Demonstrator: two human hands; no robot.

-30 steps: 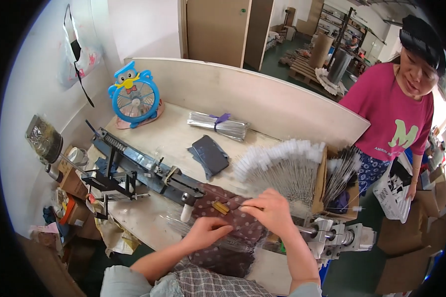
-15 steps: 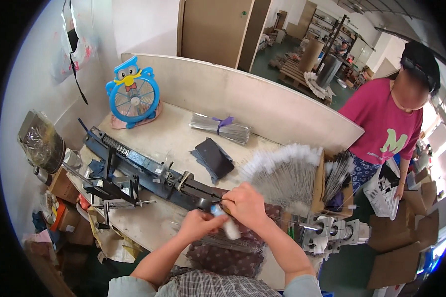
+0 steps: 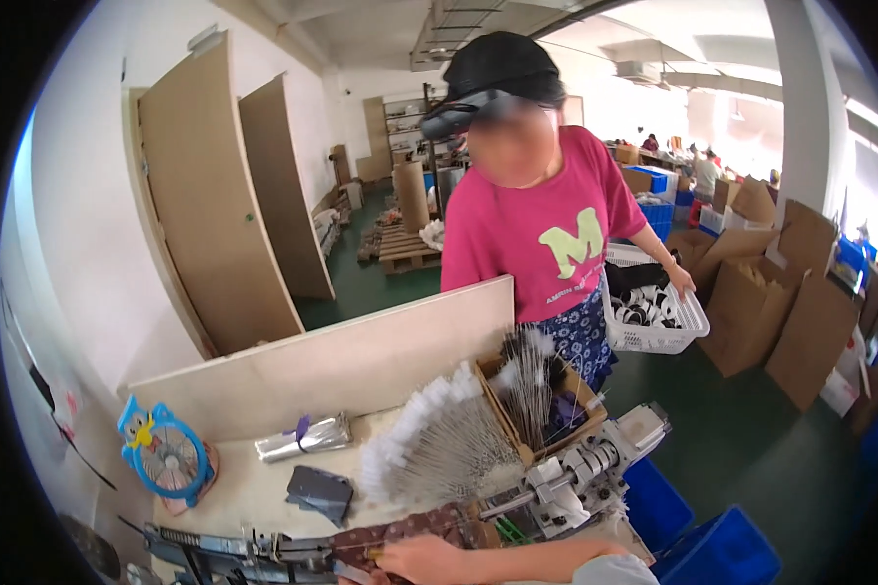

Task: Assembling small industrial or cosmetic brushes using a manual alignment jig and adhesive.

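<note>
My right hand (image 3: 421,560) reaches in from the lower right, its fingers bent and closed near the right end of a dark metal bench fixture (image 3: 263,548). A narrow pale piece (image 3: 353,573) shows beside the fingertips, cut off by the lower edge; what the fingers grip is too hidden to name. My left hand lies outside the picture. Beyond the right hand, many thin wire brushes with white tips (image 3: 439,439) are fanned out on the table. A dark phone (image 3: 322,492) rests on a dark cloth to their left.
A blue cartoon fan (image 3: 171,458) and a purple-tied wire bundle (image 3: 302,441) stand left. A cardboard box (image 3: 502,414) of wires and a metal machine (image 3: 580,473) sit right. Past the partition (image 3: 341,356), a co-worker (image 3: 546,214) holds a white basket (image 3: 654,338); blue bins (image 3: 722,551) stand below.
The view has swung up and right, bringing the co-worker and workshop into fuller sight. My left hand has left the picture. The co-worker's basket is now raised higher.
</note>
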